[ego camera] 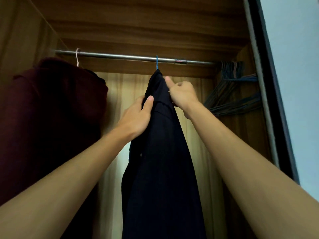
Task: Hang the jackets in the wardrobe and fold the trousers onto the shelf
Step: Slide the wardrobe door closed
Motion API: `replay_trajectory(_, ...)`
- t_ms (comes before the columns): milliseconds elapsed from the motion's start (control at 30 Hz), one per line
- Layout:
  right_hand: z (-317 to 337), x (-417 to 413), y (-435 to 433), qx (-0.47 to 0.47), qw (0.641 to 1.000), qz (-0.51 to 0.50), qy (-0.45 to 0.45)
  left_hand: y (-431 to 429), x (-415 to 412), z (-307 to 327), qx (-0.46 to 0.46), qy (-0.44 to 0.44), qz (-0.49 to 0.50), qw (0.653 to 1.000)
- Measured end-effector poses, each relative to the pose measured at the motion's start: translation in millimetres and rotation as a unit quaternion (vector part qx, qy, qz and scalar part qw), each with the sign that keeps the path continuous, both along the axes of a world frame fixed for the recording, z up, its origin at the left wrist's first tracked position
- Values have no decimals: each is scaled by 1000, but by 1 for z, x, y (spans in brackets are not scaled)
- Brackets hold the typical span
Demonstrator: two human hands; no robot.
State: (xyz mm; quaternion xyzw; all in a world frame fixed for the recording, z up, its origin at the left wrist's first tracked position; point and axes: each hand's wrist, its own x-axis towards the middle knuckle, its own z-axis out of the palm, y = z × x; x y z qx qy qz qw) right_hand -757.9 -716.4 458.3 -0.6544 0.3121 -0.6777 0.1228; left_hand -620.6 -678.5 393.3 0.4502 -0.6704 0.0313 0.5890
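Note:
A dark navy jacket (160, 152) hangs from a blue hanger hook (156, 62) on the metal rail (120, 56) inside the wardrobe. My left hand (138, 116) grips the jacket's left shoulder edge, thumb on the front of the cloth. My right hand (181, 94) holds the right shoulder near the collar, fingers curled into the fabric. A dark red jacket (51, 118) hangs at the left on a pale pink hanger (77, 56).
A bunch of bare blue and dark hangers (231, 87) crowds the rail's right end. The wooden wardrobe ceiling (138, 23) is close above. The wardrobe door edge (269, 83) stands at the right. Rail between the two jackets is bare.

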Motion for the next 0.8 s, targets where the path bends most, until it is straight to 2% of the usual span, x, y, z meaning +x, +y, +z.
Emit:
replay_trajectory(133, -47, -16, 30, -3, 999, -30, 16, 18, 4, -41, 12, 5, -27, 1000)
replay_trajectory(267, -101, -32, 64, -11, 994, -78, 76, 54, -13, -98, -29, -2, -104, 994)
replay_trajectory(400, -149, -53, 108, 0, 986, -115, 119, 92, -39, -168, -88, -37, -6, 995)
replay_trajectory(533, -198, -75, 167, -25, 983, -120, 134, 110, -53, -230, -162, -3, -16, 987)
replay_trajectory(667, -244, -109, 200, -35, 970, -181, 161, 120, -70, -294, -89, -38, -33, 995)
replay_trajectory(800, -295, -153, 195, 65, 952, -260, 145, 115, -80, -344, 0, -13, -29, 999)
